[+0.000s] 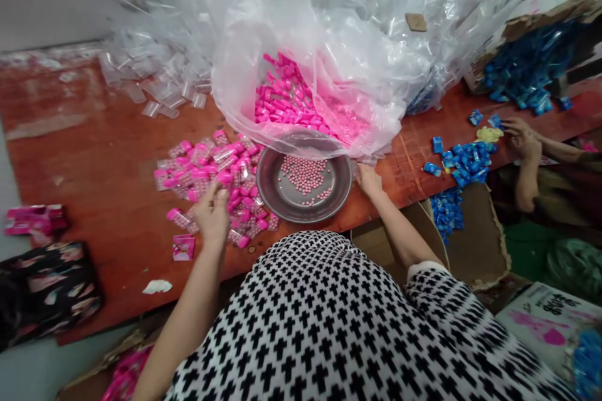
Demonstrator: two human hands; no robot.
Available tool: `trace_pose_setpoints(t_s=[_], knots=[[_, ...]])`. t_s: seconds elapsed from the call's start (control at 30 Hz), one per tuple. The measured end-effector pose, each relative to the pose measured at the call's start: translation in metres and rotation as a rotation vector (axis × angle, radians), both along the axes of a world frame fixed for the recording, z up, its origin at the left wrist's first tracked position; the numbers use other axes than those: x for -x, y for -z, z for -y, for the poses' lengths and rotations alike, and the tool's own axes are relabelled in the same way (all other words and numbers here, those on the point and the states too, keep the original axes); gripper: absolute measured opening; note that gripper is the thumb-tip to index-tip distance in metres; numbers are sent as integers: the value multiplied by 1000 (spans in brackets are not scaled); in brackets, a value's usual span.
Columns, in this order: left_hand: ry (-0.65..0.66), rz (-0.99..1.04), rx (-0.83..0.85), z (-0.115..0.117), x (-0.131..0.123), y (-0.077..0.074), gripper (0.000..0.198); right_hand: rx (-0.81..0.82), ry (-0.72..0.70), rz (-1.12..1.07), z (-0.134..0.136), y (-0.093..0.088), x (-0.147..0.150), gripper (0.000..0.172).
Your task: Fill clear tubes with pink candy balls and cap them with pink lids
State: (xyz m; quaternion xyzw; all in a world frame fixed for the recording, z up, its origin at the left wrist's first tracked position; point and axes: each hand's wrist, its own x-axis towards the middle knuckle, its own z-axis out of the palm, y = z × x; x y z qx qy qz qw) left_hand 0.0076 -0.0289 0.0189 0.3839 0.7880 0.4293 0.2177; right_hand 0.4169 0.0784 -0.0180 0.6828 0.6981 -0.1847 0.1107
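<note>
With the left hand [211, 210], at the near edge of a heap of pink-capped bottles [244, 169], thumb bent toward forefinger; cannot tell whether pinching one. With the right hand [369, 180], close beside the right rim of a grey basin [270, 189], fingertips partly hidden; cannot tell whether spread or pressed together. Between both sets of fingers, in the basin, a thin scatter of pink pellets [305, 175]. Beyond them, a clear plastic bag [237, 84] full of pink caps [286, 97]. Farther out past the left fingers, on the counter [94, 150], loose clear tubes [174, 97], apparently empty. Judging by the heap, a good many already filled and capped. Seemingly left: pellets, caps and tubes. Well right of the right fingers, blue packets [470, 163] near a co-worker's hand [524, 141].
</note>
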Motion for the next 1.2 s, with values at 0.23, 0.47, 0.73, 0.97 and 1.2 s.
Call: trace_pose_setpoints(t_s=[0.23,0.47,0.73,0.97,1.2], knots=[[348,-89,9,3,-66,-14,36,-168,90,-81,-2,-14,-11,39],[431,-33,85,13,-75,12,35,-131,-457,-114,10,-63,66,35],[475,73,45,32,-60,2,31,95,-451,104,11,-11,143,32],[429,108,85,49,-36,-4,30,82,-583,-128,16,6,211,30],[397,117,86,42,-27,-7,28,224,-416,-698,12,18,219,44]])
